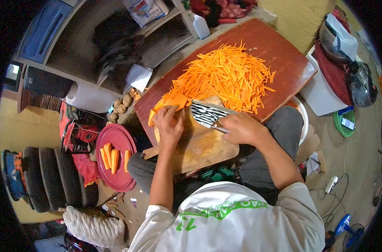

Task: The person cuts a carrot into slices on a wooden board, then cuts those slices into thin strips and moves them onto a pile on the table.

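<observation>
My right hand (242,128) grips the handle of a broad knife (208,114), whose blade has a black-and-white striped pattern. The blade lies over a wooden cutting board (208,153), its edge beside the carrot slices. My left hand (169,124) has its fingers curled over a stack of flat carrot slices (172,101) at the board's far left. Beyond the knife, a large heap of carrot sticks (233,75) covers much of the red-brown table (283,46). The left fingertips are partly hidden against the carrot.
Several peeled carrots (115,160) lie on a round red tray (123,178) at left. A white basin (302,122) stands by my right knee. Shelves (161,42) rise behind the table. Stacked tires (52,178) stand at far left, a white container (321,90) at right.
</observation>
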